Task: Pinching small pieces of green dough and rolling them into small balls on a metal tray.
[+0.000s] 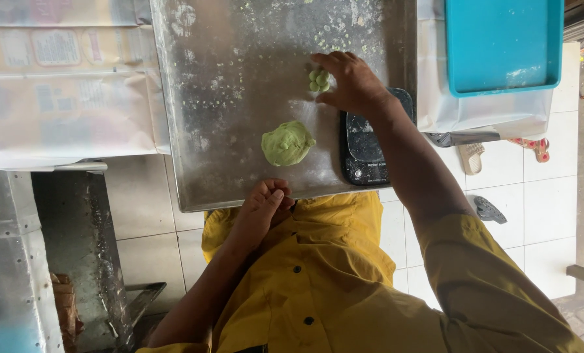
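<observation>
On the floured steel table point(240, 98), near its right edge, the right hand point(354, 85) reached out with fingers curled loosely about a cluster of small green dough balls point(319, 80), touching them. A larger green dough lump point(287, 143) lay nearer the front edge, apart from both hands. A black scale point(365, 150) sat at the front right corner. The left hand point(264, 206) rested at the front edge, closed in a fist; whether it held anything could not be told.

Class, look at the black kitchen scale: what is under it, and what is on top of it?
The black scale rests on the floured metal tray. Its top plate looks bare, but the right hand and forearm cover the far end, so that part is hidden.
</observation>
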